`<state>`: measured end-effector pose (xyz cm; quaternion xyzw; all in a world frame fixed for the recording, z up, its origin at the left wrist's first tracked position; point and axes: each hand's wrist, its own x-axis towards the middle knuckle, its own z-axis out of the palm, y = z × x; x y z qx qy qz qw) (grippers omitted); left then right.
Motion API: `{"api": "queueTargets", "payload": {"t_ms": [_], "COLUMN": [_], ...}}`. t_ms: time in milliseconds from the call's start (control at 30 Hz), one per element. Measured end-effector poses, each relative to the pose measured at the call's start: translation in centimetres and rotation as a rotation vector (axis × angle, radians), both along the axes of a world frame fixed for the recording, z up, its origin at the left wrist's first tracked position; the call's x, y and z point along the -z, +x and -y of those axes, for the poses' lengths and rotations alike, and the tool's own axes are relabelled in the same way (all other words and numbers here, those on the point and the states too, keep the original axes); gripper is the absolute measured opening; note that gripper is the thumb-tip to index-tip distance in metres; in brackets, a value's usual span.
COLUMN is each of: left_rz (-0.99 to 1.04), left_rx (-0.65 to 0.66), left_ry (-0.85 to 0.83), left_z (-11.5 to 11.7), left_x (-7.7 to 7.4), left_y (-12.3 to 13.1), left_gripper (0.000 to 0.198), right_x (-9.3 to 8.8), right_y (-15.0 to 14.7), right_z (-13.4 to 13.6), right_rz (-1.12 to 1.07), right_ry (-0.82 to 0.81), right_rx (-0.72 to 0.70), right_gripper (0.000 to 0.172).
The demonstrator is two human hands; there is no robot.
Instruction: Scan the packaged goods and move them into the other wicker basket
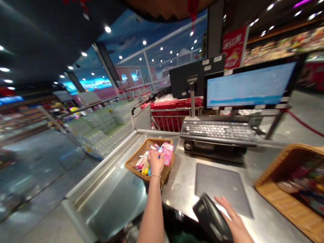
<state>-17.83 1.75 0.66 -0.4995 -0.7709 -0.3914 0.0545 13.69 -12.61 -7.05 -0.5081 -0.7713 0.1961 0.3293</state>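
My left hand (155,162) reaches into a wicker basket (136,156) of small packaged items on a steel checkout counter (182,189). Its fingers pinch a pink packet (167,153) held above the basket's right edge. My right hand (234,221) rests near the counter's front edge, wrapped round a black handheld barcode scanner (211,219). Just beyond the scanner lies a flat grey scan plate (220,185).
Behind the plate sit a keyboard (217,130), a lit monitor (249,86) and a second screen's back (189,79). Another wicker basket (275,189) of goods stands at the right. Red trolleys (174,113) and stacked bottled water (101,125) stand beyond the counter.
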Motion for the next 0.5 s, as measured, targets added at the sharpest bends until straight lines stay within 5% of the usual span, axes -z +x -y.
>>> {"api": "queueTargets", "payload": {"t_ms": [333, 500], "left_rz": [0.001, -0.015], "left_rx": [-0.043, -0.068], "left_ry": [0.012, 0.015], "left_z": [0.7, 0.7], "left_x": [0.7, 0.9], "left_y": [-2.0, -3.3], "left_gripper": [0.019, 0.018], "right_x": [0.1, -0.1], "right_y": [-0.7, -0.9], "right_z": [-0.4, -1.0], "right_rz": [-0.019, 0.023], "right_ry": [-0.020, 0.177], "right_rx": [-0.050, -0.104], "right_gripper": [0.037, 0.036]}}
